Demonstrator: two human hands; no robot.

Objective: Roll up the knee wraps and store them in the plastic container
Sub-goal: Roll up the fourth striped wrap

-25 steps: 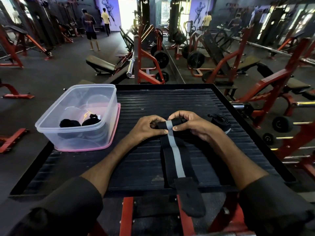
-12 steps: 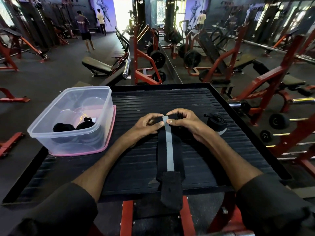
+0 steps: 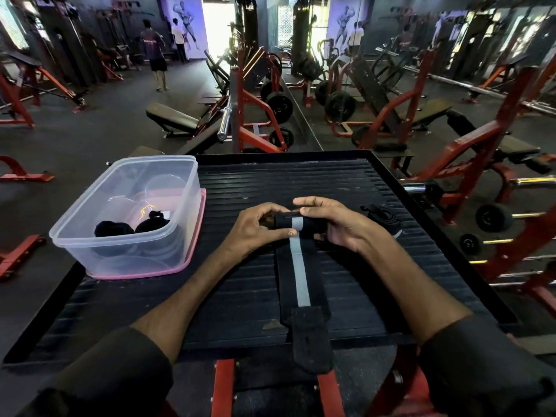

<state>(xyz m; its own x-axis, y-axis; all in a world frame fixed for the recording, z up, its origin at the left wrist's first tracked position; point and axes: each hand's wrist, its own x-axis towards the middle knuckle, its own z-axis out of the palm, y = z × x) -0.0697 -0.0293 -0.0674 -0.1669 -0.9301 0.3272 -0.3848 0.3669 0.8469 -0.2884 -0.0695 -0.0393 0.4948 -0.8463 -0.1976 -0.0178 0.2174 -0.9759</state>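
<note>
A black knee wrap with a grey centre stripe (image 3: 301, 275) lies lengthwise on the ribbed black platform (image 3: 301, 182). Its far end is rolled into a small roll between my hands. My left hand (image 3: 255, 228) pinches the roll's left end, and my right hand (image 3: 334, 222) grips the right end with fingers curled over the top. The wrap's velcro tail hangs over the platform's near edge. A clear plastic container (image 3: 129, 212) with a pink base stands at the left and holds two rolled black wraps (image 3: 132, 227). Another rolled wrap (image 3: 382, 218) lies just right of my right hand.
Red-framed gym machines, benches and weight plates surround the platform. A barbell rack (image 3: 511, 212) stands close on the right. Two people (image 3: 162, 49) walk far off at the back left. Below the platform's near edge are red frame bars (image 3: 222, 386).
The roll has grown thicker and travelled toward me along the wrap. The flat, unrolled length of wrap is shorter.
</note>
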